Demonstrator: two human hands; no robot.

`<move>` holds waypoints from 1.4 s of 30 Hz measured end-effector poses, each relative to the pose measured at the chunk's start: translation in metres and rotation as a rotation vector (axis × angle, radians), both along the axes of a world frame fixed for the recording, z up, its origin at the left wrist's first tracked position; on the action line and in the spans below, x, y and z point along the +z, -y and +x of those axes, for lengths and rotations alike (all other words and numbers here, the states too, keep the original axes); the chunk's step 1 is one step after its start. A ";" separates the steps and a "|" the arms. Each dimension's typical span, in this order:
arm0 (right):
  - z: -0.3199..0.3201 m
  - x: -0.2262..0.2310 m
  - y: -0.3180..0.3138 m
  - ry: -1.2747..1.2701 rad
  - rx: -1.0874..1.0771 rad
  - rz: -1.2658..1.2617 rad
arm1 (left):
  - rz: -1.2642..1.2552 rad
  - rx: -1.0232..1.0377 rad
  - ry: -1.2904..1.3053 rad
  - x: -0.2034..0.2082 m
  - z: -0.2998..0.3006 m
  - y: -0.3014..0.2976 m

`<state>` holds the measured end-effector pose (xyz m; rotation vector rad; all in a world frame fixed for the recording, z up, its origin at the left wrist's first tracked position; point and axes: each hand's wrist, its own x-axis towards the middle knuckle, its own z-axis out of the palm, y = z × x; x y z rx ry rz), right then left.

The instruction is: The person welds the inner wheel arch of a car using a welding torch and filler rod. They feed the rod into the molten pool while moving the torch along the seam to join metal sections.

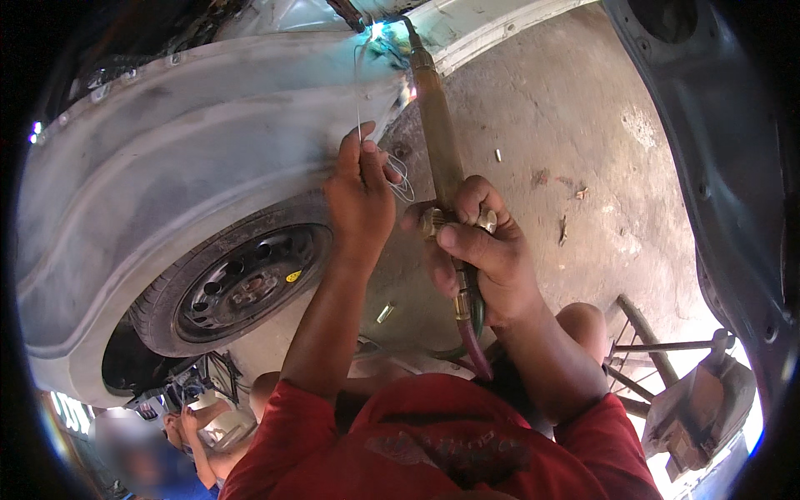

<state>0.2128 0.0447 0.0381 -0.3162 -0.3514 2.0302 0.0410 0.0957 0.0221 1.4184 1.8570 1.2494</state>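
Note:
My right hand (pixel 492 250) is wrapped round the valve end of a brass gas welding torch (pixel 439 125). The torch points away from me, and its bent tip ends beside a bright blue-white glow (pixel 377 32) on the car body. Between the fingertips of my left hand (pixel 362 187) is a thin filler wire (pixel 357 92), running up to the glow. Loose loops of the wire hang beside that hand. A red hose (pixel 472 350) and a green hose (pixel 477 304) leave the torch's near end. The grey fender (pixel 192 108) lies left of my left hand.
Below the fender is a black wheel (pixel 242 287) with a tire. At right hangs a grey open door panel (pixel 717 150). The concrete floor (pixel 575 108) carries small debris. A metal stand (pixel 650 350) stands at lower right. Another person (pixel 200 442) sits at lower left.

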 end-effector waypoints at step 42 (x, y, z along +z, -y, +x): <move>-0.002 0.003 0.002 0.012 0.013 -0.025 | 0.037 -0.022 -0.090 -0.001 -0.014 -0.004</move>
